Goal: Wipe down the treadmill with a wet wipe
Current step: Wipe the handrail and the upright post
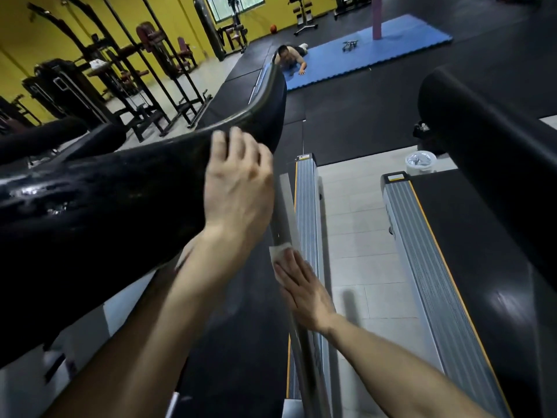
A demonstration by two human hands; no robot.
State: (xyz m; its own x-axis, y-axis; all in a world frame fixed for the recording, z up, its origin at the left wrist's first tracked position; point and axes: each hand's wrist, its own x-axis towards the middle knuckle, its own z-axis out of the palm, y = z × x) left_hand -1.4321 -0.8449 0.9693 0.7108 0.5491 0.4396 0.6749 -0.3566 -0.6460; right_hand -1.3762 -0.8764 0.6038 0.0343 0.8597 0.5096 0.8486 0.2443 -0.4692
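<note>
The treadmill's glossy black handrail [90,200] runs from the lower left up to the centre, wet-looking on its left part. My left hand [238,182] rests on the rail near its curved end, fingers curled over the top edge. Below it a grey upright post [284,212] slants down the frame. My right hand [304,291] lies flat with straight fingers, pressing a white wet wipe [278,254] against that post. Only the wipe's upper part shows beyond my fingertips. The treadmill's grey ribbed side rail [307,212] and dark belt [241,312] lie beneath.
A second treadmill [428,254] stands to the right, its black handrail [488,140] at the upper right. A white tub [420,162] sits on the tiled floor between them. A person lies on a blue mat [376,43] farther off. Weight machines [120,73] line the yellow wall.
</note>
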